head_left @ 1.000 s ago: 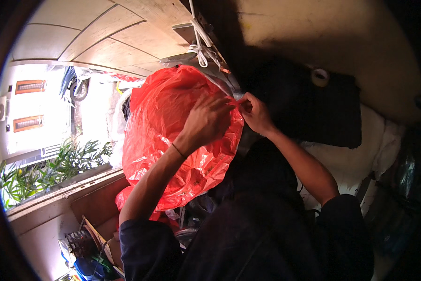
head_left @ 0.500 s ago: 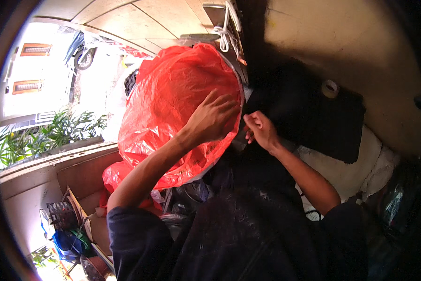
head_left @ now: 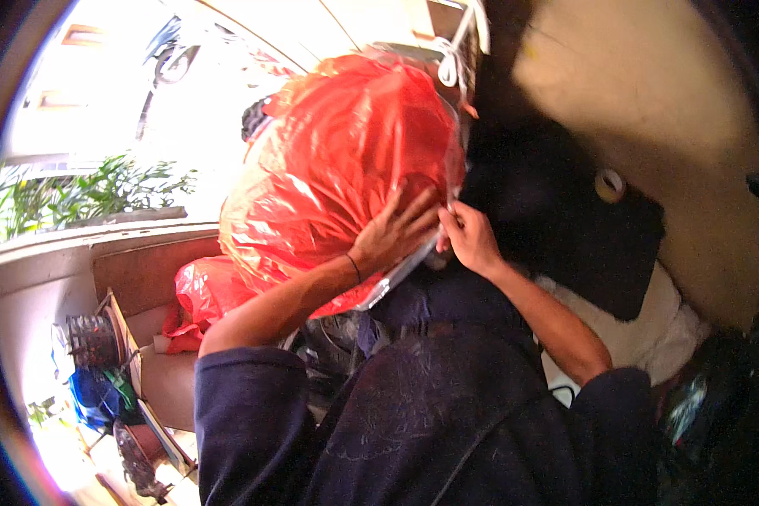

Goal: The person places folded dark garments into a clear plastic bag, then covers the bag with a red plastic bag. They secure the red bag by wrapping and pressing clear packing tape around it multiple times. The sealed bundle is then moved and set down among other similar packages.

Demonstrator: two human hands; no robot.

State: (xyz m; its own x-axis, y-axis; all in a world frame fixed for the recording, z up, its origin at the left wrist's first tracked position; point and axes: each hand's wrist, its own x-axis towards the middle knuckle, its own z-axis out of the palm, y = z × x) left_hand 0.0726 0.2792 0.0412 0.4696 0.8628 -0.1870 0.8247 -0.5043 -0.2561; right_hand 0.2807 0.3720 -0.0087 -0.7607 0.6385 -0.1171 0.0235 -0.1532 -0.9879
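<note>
A large, bulging red plastic bag fills the middle of the view, with a greyish, see-through edge along its right and lower side. My left hand lies on the bag's lower right part, fingers spread over the crinkled plastic. At the bag's right edge, my right hand is closed, thumb and fingers pinched together against the rim. Whatever sits in that pinch is too small to make out. A dark band circles my left wrist.
A tape roll rests on a black sheet at right, above pale sacking. White cord hangs at the top. A smaller red bag lies at left, near a low ledge with plants beyond.
My left hand has moved down and spread out on the bag. My right hand has come to the bag's edge, close to the left fingertips. The whole view has shifted slightly.
</note>
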